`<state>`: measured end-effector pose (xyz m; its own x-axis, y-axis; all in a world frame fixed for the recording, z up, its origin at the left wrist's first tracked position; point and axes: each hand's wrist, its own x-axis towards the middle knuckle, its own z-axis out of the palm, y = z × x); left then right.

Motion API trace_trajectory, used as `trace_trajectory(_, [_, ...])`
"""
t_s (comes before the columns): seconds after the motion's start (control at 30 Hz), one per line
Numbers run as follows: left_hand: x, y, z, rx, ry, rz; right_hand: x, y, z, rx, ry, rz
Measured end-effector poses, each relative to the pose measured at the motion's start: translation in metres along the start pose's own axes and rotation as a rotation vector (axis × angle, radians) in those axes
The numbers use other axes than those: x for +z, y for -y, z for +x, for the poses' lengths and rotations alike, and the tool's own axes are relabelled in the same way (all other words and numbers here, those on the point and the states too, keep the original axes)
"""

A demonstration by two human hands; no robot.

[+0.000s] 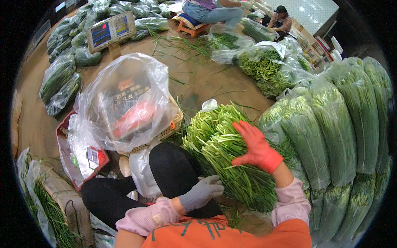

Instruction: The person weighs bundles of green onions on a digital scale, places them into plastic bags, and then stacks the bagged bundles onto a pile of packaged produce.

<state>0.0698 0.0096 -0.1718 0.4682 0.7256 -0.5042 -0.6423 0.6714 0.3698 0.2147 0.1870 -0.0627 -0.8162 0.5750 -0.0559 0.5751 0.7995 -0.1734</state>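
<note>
My right hand (pixel 257 147), in a red glove, rests with fingers spread on a large pile of green leafy stalks (pixel 223 142) to the right of my knee. My left hand (pixel 203 192), in a grey glove, is beside the lower left of the pile, fingers extended and nothing seen in it; whether it touches the stalks I cannot tell. In front of my knees an open clear plastic bag (pixel 133 68) stands puffed up over a cream plastic crate (pixel 175 116), with something red showing through it. A digital scale display (pixel 111 31) stands beyond the bag.
Tall bagged bundles of greens (pixel 332 130) line the right side. More bagged vegetables (pixel 59 79) lie far left. A pink basket (pixel 66 155) holds plastic bags. At the back, one person sits on a low orange stool (pixel 190 29) and another person (pixel 280 23) sits farther right.
</note>
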Motion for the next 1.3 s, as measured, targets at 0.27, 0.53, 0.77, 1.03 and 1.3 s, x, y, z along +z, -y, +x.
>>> trace_trajectory(0.27, [0.009, 0.022, 0.065, 0.186, -0.439, 0.315, 0.052, -0.016, -0.017, 0.255, -0.131, 0.045])
trace_trajectory(0.53, [0.023, 0.000, 0.072, 0.135, -0.644, 0.180, 0.055, -0.004, -0.009, 0.026, -0.180, 0.037])
trace_trajectory(0.77, [0.012, 0.011, 0.096, 0.207, -0.446, -0.099, 0.053, 0.017, 0.006, 0.407, 0.246, -0.166])
trace_trajectory(1.03, [0.054, -0.008, 0.061, 0.356, -0.432, 0.602, 0.020, -0.005, -0.032, 0.213, -0.086, 0.382])
trace_trajectory(1.3, [0.080, -0.020, 0.058, 0.230, -0.333, 0.397, -0.014, 0.017, -0.021, 0.063, 0.023, 0.241])
